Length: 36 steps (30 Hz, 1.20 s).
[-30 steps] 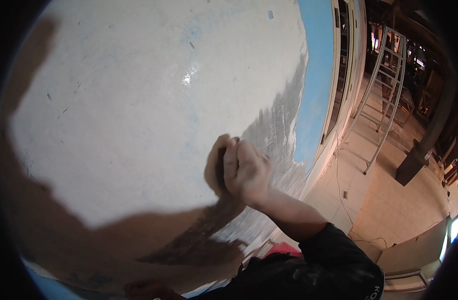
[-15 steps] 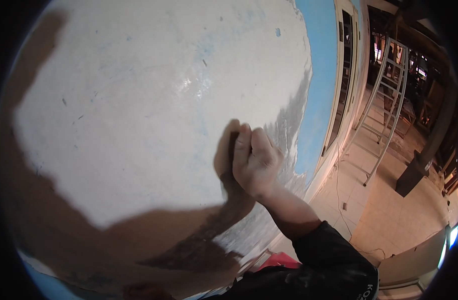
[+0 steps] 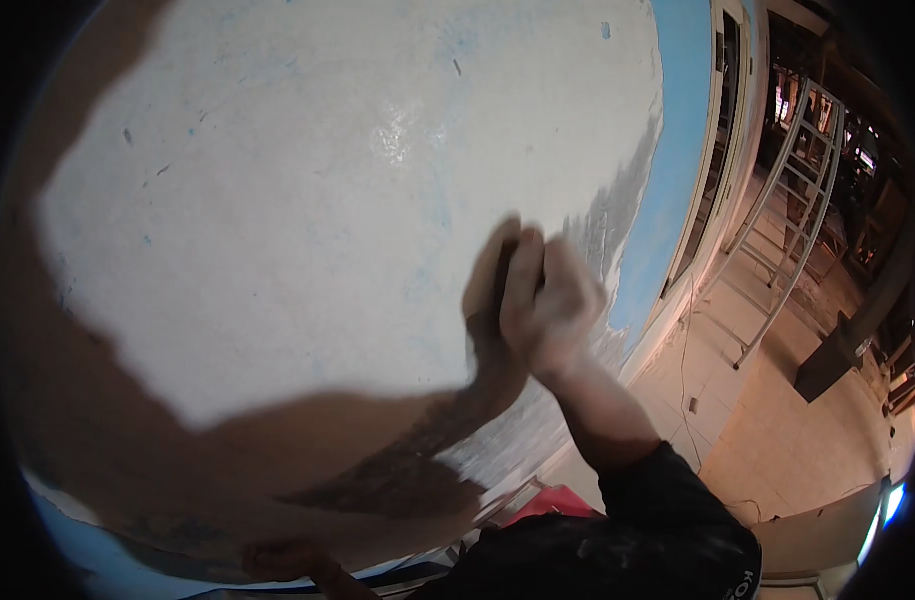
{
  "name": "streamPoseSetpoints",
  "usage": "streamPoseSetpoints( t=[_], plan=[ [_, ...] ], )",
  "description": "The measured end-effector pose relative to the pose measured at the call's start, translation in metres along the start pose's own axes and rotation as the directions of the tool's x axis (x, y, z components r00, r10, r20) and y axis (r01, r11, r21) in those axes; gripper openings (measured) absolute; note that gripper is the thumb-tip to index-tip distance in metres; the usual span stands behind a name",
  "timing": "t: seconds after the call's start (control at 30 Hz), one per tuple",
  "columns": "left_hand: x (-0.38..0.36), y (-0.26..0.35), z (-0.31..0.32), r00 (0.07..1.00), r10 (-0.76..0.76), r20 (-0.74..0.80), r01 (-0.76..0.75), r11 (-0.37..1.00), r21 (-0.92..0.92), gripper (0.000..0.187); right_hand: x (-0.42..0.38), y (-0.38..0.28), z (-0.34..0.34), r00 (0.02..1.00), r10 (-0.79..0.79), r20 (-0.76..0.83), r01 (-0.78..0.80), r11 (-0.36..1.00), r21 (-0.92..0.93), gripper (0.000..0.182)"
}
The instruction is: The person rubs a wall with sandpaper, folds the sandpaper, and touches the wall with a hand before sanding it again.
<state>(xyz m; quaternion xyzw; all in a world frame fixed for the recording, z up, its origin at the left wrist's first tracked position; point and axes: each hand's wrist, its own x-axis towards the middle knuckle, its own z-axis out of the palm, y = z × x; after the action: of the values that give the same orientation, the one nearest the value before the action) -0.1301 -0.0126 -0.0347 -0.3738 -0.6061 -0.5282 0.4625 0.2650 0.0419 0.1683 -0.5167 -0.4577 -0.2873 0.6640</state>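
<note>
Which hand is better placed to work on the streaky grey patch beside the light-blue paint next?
Probably the right hand: it is raised at the whitish wall, close beside the streaky grey patch. The left hand is near the picture's bottom edge, farther off. Whether either holds anything is unclear.

This is looking like the inside of a building where wall finishing is going on, more a work site than a furnished room. A broad wall (image 3: 298,230) is showing white and grey patches, with blue paint (image 3: 681,110) bordering them along a ragged edge. A pale frame (image 3: 743,85) is lining a tall, narrow opening beyond. A metal ladder (image 3: 803,254) is standing on a tiled floor (image 3: 768,440), and a thin cable (image 3: 684,390) is trailing across the tiles. Farther back, a dark post (image 3: 826,365) is rising near shadowy clutter, too dim for sorting out.
</note>
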Motion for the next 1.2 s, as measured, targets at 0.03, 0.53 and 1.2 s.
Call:
streamPoseSetpoints(
  t=[0.03, 0.53, 1.2],
  plan=[
    [-0.001, 0.0, -0.001, 1.0, -0.018, 0.011, 0.019, 0.999, -0.029, 0.029, 0.011, -0.003, 0.0, 1.0, -0.005, -0.009, 0.005, 1.0, 0.004, 0.029],
    [0.019, 0.033, -0.007, 0.997, -0.07, -0.031, 0.065, 0.989, -0.133, 0.037, -0.03, 0.005, 0.002, 0.998, -0.062, 0.003, 0.062, 0.998, 0.01, 0.026],
    [0.011, 0.024, -0.004, 1.0, -0.017, -0.01, 0.015, 0.981, -0.192, 0.033, 0.011, -0.009, 0.004, 0.993, -0.102, -0.051, 0.101, 0.995, -0.019, 0.028]
  ],
)
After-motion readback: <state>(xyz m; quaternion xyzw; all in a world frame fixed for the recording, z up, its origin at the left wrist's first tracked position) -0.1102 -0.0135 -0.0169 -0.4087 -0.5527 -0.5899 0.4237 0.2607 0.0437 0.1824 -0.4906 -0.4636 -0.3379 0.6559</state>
